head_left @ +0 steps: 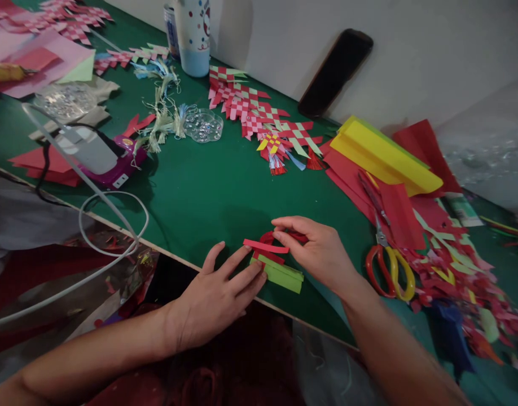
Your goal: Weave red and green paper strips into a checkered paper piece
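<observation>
Near the table's front edge, my left hand (pixel 216 293) lies palm down with its fingers stretched and spread. Its fingertips touch a small set of folded paper strips. Among these is a lime green strip (pixel 281 274) nearest the edge, with a red strip (pixel 265 246) lying behind it. On the other side of the strips, my right hand (pixel 316 248) has thumb and fingers pinched on a red paper strip (pixel 299 237), part of which curves behind the pile. The fingers partly hide where that strip runs.
Scissors (pixel 386 254) with red and yellow handles lie right of my right hand, beside red paper and scraps (pixel 466 282). Woven paper fish (pixel 259 107), a bead dish (pixel 203 125), a tumbler (pixel 194 39) and a phone (pixel 335 70) stand behind. A white cable (pixel 110 203) loops over the left edge.
</observation>
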`<act>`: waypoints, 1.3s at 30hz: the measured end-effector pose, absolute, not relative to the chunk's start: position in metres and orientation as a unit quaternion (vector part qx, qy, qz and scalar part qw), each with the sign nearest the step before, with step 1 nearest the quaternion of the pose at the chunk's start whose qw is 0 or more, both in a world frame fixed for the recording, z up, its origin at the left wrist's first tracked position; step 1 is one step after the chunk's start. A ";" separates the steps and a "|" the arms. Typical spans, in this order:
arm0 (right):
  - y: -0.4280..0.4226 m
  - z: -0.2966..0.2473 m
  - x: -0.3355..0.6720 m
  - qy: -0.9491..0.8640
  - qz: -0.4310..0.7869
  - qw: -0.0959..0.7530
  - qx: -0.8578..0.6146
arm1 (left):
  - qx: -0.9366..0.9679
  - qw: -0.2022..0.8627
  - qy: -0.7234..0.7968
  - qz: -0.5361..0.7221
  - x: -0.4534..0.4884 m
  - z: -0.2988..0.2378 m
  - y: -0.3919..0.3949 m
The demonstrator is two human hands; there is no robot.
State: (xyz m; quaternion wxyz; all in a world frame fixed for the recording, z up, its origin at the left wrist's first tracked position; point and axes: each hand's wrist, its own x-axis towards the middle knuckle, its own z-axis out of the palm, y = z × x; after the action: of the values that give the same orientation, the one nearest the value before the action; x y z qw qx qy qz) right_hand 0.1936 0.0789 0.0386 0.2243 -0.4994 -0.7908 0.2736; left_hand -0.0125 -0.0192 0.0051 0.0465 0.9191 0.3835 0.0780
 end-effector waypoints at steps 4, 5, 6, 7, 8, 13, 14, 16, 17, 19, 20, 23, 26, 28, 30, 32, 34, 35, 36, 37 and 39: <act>0.090 0.039 0.189 -0.824 0.262 0.187 -0.467 | 0.918 0.046 0.385 0.083 -0.012 0.004 -0.019; 0.094 0.039 0.189 -0.830 0.259 0.181 -0.459 | 0.917 0.048 0.386 0.085 -0.012 0.003 -0.019; 0.097 0.039 0.190 -0.836 0.252 0.180 -0.453 | 0.916 0.050 0.387 0.088 -0.012 0.003 -0.019; 0.100 0.040 0.191 -0.840 0.239 0.182 -0.451 | 0.916 0.051 0.388 0.090 -0.012 0.003 -0.019; 0.103 0.041 0.193 -0.843 0.220 0.191 -0.452 | 0.916 0.052 0.388 0.092 -0.012 0.003 -0.019; 0.096 0.058 0.204 -0.833 0.100 0.280 -0.466 | 0.917 0.047 0.385 0.087 -0.013 0.004 -0.019; 0.090 0.061 0.205 -0.839 0.083 0.286 -0.455 | 0.917 0.046 0.386 0.085 -0.013 0.004 -0.019; 0.075 0.061 0.204 -0.866 0.084 0.267 -0.415 | 0.917 0.044 0.387 0.086 -0.013 0.003 -0.020; 0.067 0.058 0.203 -0.880 0.091 0.240 -0.399 | 0.916 0.044 0.388 0.089 -0.013 0.002 -0.020; 0.054 0.049 0.202 -0.898 0.094 0.184 -0.388 | 0.915 0.045 0.389 0.095 -0.012 0.001 -0.020; 0.050 0.044 0.201 -0.902 0.092 0.161 -0.389 | 0.915 0.046 0.389 0.098 -0.012 0.001 -0.021; 0.044 0.030 0.201 -0.907 0.083 0.133 -0.390 | 0.913 0.051 0.392 0.100 -0.011 0.000 -0.021; 0.044 0.025 0.202 -0.910 0.076 0.140 -0.383 | 0.912 0.052 0.393 0.101 -0.011 0.001 -0.021; 0.045 0.026 0.204 -0.910 0.076 0.141 -0.381 | 0.911 0.051 0.396 0.103 -0.011 0.002 -0.021; 0.045 0.027 0.205 -0.911 0.075 0.140 -0.381 | 0.910 0.050 0.399 0.104 -0.012 0.003 -0.021; 0.045 0.028 0.208 -0.912 0.072 0.141 -0.378 | 0.910 0.051 0.399 0.103 -0.012 0.003 -0.021; 0.044 0.028 0.209 -0.914 0.069 0.144 -0.373 | 0.910 0.053 0.398 0.102 -0.012 0.002 -0.022; 0.044 0.029 0.210 -0.914 0.067 0.146 -0.372 | 0.911 0.054 0.397 0.102 -0.012 0.002 -0.022; 0.045 0.029 0.210 -0.914 0.066 0.147 -0.371 | 0.911 0.056 0.396 0.101 -0.012 0.002 -0.022; 0.045 0.030 0.210 -0.914 0.065 0.149 -0.371 | 0.911 0.057 0.396 0.100 -0.012 0.002 -0.022; 0.046 0.030 0.208 -0.914 0.064 0.150 -0.371 | 0.911 0.059 0.396 0.097 -0.011 0.001 -0.022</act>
State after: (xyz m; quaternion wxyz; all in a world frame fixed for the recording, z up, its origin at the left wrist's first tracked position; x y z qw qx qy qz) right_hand 0.2084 0.0461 0.0302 0.1502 -0.3705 -0.9144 0.0639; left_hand -0.0114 -0.0220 0.0013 0.0590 0.9110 0.3965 0.0974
